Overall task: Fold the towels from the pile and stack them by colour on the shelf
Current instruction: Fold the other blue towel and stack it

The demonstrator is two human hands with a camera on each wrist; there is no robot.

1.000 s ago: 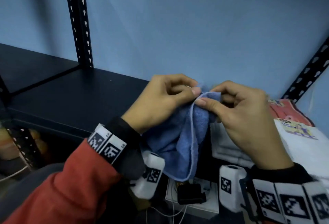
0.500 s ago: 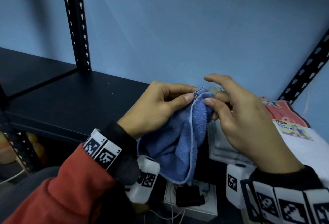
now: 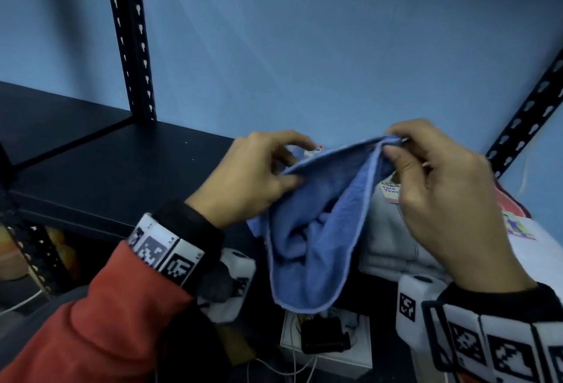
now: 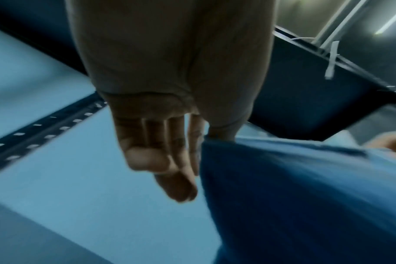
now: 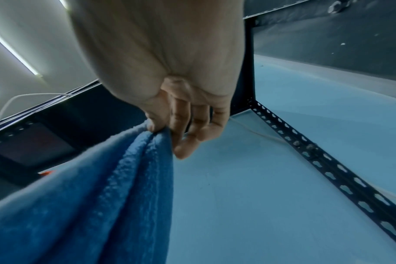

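A small blue towel hangs in the air in front of the dark shelf board, its top edge stretched between my two hands. My left hand pinches the left end of that edge between thumb and fingers; the left wrist view shows the same pinch on the blue towel by my left hand. My right hand pinches the right corner, doubled over. In the right wrist view the blue towel runs down from my right hand. The towel sags below in loose folds.
A grey-white towel pile with a paper label lies on the shelf at right, a pink-red towel and a white one behind it. Slotted black uprights stand left and right. A white box with a black adapter sits below.
My hands, together at one corner of the towel a second ago, have moved apart. The top edge is now spread between them and the towel hangs wider.
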